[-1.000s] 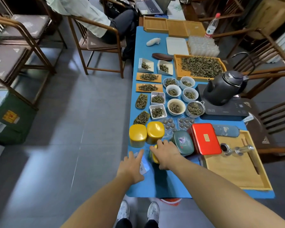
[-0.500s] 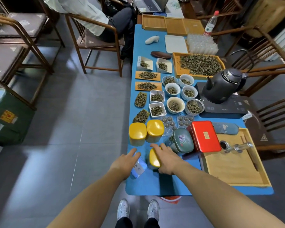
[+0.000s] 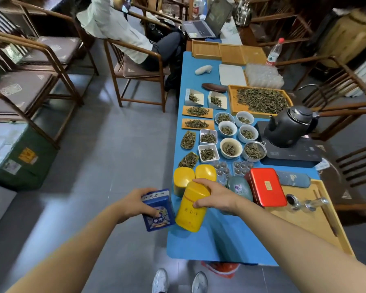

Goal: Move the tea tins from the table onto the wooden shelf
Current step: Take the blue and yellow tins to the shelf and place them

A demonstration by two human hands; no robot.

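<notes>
Two tins lifted at once, one per hand. Left hand (image 3: 135, 203) wrapped round a blue tin (image 3: 158, 210), grip closed on its sides, thumb on the printed face, tin held out past the counter's (image 3: 218, 240) left edge over the grey floor (image 3: 106, 157). Right hand (image 3: 215, 196) clamped over the top of a tall yellow tin (image 3: 191, 208), fingers (image 3: 201, 182) across the lid, thumb on the near side, tin tilted with its base toward the camera, above the counter's near left corner. Just behind it, two more yellow tins (image 3: 183, 178) standing side by side on the blue counter. To their right a grey-green tin (image 3: 240, 187), partly hidden by the right wrist, then a red tin (image 3: 265, 188) lying flat just beside it. Farther back, bowls and small trays of loose tea (image 3: 228, 149), a dark kettle (image 3: 290, 125) on its black base at the right edge. Wooden tray (image 3: 313, 225) at the near right corner. No clear view of any wooden shelf.
</notes>
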